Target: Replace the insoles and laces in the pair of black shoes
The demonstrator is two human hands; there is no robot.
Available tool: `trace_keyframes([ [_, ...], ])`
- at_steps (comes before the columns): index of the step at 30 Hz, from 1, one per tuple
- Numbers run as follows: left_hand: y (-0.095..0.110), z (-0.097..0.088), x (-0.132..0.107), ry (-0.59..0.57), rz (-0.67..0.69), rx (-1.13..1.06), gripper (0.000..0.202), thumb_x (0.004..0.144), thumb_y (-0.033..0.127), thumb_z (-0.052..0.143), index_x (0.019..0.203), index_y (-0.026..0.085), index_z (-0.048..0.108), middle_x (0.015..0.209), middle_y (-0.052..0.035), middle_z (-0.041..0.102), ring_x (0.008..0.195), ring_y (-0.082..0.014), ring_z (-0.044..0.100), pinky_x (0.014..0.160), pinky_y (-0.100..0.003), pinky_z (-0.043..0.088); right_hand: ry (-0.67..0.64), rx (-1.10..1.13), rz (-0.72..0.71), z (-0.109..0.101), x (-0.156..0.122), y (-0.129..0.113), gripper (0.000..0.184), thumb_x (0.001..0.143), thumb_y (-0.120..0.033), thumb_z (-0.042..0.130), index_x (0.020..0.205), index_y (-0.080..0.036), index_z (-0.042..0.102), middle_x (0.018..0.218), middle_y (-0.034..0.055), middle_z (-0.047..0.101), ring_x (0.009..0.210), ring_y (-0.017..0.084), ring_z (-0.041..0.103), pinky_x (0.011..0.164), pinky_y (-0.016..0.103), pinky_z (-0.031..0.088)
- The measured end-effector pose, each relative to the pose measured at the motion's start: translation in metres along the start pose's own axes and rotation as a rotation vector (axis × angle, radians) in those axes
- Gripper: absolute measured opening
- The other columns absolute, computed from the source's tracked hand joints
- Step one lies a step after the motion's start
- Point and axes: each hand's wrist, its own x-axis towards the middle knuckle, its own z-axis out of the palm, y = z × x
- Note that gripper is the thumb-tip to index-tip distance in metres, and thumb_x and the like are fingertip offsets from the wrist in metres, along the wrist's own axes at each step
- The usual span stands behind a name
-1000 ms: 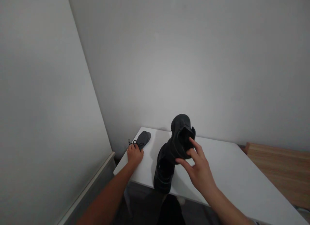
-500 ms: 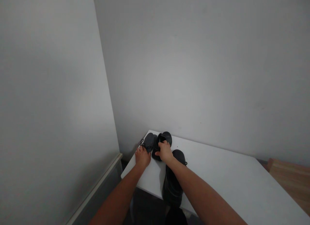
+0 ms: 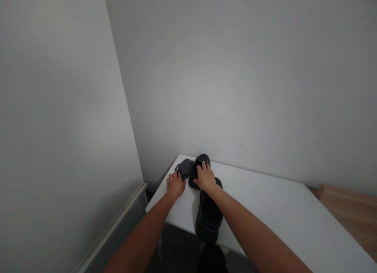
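Note:
At the left end of the white table (image 3: 265,198), my left hand (image 3: 176,184) has its fingers bent over the near edge of a small dark grey item (image 3: 185,168). A thin black cord loop sticks out on that item's left; its exact kind is unclear. Just right of it stands a black shoe (image 3: 203,158) close to the wall. Over this shoe lies my right hand (image 3: 205,178), fingers spread and thumb apart, covering part of it. A second black shoe (image 3: 208,220) stands nearer, its opening towards me, partly hidden under my right wrist and forearm.
A grey wall (image 3: 220,88) runs behind the table. Another wall panel (image 3: 59,128) rises on the left, with a pale ledge (image 3: 118,222) at its foot. A wood-toned surface (image 3: 344,206) shows beyond the table's right end.
The grey item has shifted right, closer to the black shoe, along with my left hand. My right hand's fingers have moved farther up the shoe and spread. The view has shifted slightly.

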Motion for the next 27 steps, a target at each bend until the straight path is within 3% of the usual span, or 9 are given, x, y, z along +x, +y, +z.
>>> trace_keyframes([
  [2, 0.001, -0.002, 0.0, 0.003, -0.018, -0.039, 0.058, 0.08, 0.044, 0.045, 0.128, 0.011, 0.041, 0.122, -0.0176, 0.048, 0.109, -0.0323, 0.041, 0.089, -0.043, 0.033, 0.073, 0.068, -0.052, -0.015, -0.011, 0.014, 0.053, 0.073, -0.026, 0.063, 0.122, -0.016, 0.045, 0.142, 0.0153, 0.028, 0.129, 0.031, 0.026, 0.099, 0.044, 0.029],
  [5, 0.001, -0.013, -0.004, 0.091, -0.066, -0.131, 0.055, 0.08, 0.043, 0.047, 0.127, 0.014, 0.043, 0.13, -0.0161, 0.043, 0.117, -0.0333, 0.036, 0.094, -0.045, 0.03, 0.184, 0.266, -0.093, -0.032, -0.036, 0.046, 0.032, 0.082, -0.028, 0.048, 0.112, -0.015, 0.052, 0.124, 0.0139, 0.048, 0.12, 0.025, 0.04, 0.098, 0.04, 0.033],
  [9, 0.014, -0.034, -0.031, 0.189, -0.073, -0.39, 0.046, 0.082, 0.038, 0.044, 0.122, 0.016, 0.048, 0.128, -0.0129, 0.047, 0.118, -0.0287, 0.039, 0.098, -0.043, 0.029, 0.088, 0.604, 0.028, -0.025, -0.08, 0.082, 0.025, 0.084, -0.034, 0.041, 0.096, -0.017, 0.055, 0.098, 0.0083, 0.061, 0.088, 0.019, 0.06, 0.081, 0.035, 0.046],
  [12, 0.035, -0.047, -0.065, -0.052, 0.064, -0.738, 0.041, 0.081, 0.039, 0.045, 0.114, 0.017, 0.055, 0.114, -0.0104, 0.059, 0.102, -0.0233, 0.053, 0.09, -0.036, 0.039, 0.051, 0.761, 0.066, -0.008, -0.108, 0.087, 0.03, 0.08, -0.035, 0.046, 0.106, -0.019, 0.05, 0.107, 0.0086, 0.059, 0.087, 0.018, 0.062, 0.075, 0.033, 0.05],
  [15, 0.053, -0.057, -0.091, -0.311, 0.201, -0.915, 0.041, 0.073, 0.031, 0.055, 0.112, 0.019, 0.058, 0.109, -0.0078, 0.062, 0.094, -0.0215, 0.058, 0.083, -0.031, 0.044, 0.089, 0.864, 0.093, -0.001, -0.127, 0.08, 0.033, 0.079, -0.033, 0.047, 0.109, -0.02, 0.045, 0.111, 0.009, 0.056, 0.087, 0.018, 0.061, 0.07, 0.032, 0.052],
  [17, 0.059, -0.067, -0.094, -0.383, 0.279, -0.914, 0.042, 0.069, 0.021, 0.054, 0.111, 0.02, 0.06, 0.108, -0.0058, 0.064, 0.094, -0.021, 0.059, 0.082, -0.03, 0.045, 0.121, 0.882, 0.132, -0.002, -0.137, 0.076, 0.028, 0.078, -0.032, 0.048, 0.103, -0.019, 0.046, 0.106, 0.0089, 0.056, 0.082, 0.018, 0.061, 0.068, 0.033, 0.051],
  [21, 0.058, -0.092, -0.076, -0.521, 0.481, -0.748, 0.05, 0.064, 0.006, 0.04, 0.104, 0.024, 0.064, 0.104, -0.0007, 0.067, 0.096, -0.0188, 0.059, 0.087, -0.029, 0.043, 0.133, 0.859, 0.172, -0.008, -0.155, 0.075, 0.026, 0.074, -0.032, 0.055, 0.095, -0.02, 0.045, 0.083, 0.0032, 0.058, 0.07, 0.017, 0.058, 0.065, 0.032, 0.049],
  [24, 0.063, -0.103, -0.071, -0.481, 0.459, -0.614, 0.05, 0.065, 0.004, 0.039, 0.104, 0.022, 0.065, 0.108, -0.0019, 0.065, 0.103, -0.0185, 0.057, 0.095, -0.031, 0.039, 0.101, 0.813, 0.137, -0.007, -0.169, 0.073, 0.021, 0.076, -0.033, 0.054, 0.089, -0.021, 0.042, 0.065, -0.0031, 0.054, 0.06, 0.015, 0.055, 0.057, 0.028, 0.044],
  [27, 0.077, -0.106, -0.09, -0.237, 0.314, -0.713, 0.042, 0.071, 0.011, 0.044, 0.108, 0.019, 0.062, 0.119, -0.0055, 0.059, 0.112, -0.0197, 0.051, 0.099, -0.034, 0.036, 0.164, 0.662, 0.114, -0.005, -0.176, 0.07, 0.027, 0.073, -0.037, 0.059, 0.089, -0.022, 0.044, 0.068, -0.0025, 0.055, 0.061, 0.016, 0.055, 0.054, 0.027, 0.041],
])
